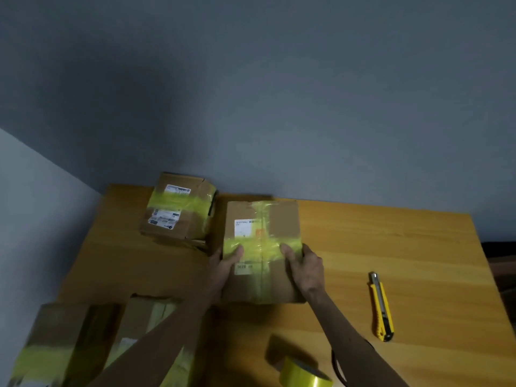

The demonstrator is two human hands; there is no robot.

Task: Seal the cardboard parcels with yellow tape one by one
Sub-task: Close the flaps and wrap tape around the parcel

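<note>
On the light wooden counter (391, 238) the brown rectangular cardboard parcel (279, 224) lies flat in the middle, with a band of yellow tape across its top and a paler strip along its centre seam. By the look of it, it is sealed or nearly so. The left hand (224, 265) and the right hand (305, 268) are apart, each clasping one side of this parcel with the thumb laid on the tape band. I take this for a last pressing-down, or a grip to shift it aside. Just beside it at the far left sits a smaller cardboard box with white labels (178, 210), also banded in yellow. At the near left a larger cardboard box (61, 347) shows a yellow band, and the plain cardboard box (148, 311) next to it is partly hidden by the left arm, so I cannot tell whether it is sealed. The roll of yellow tape (304, 377) stands at the near edge and the yellow utility knife (381, 305) lies to the right — both untouched. Every box is closed; their contents cannot be seen.
</note>
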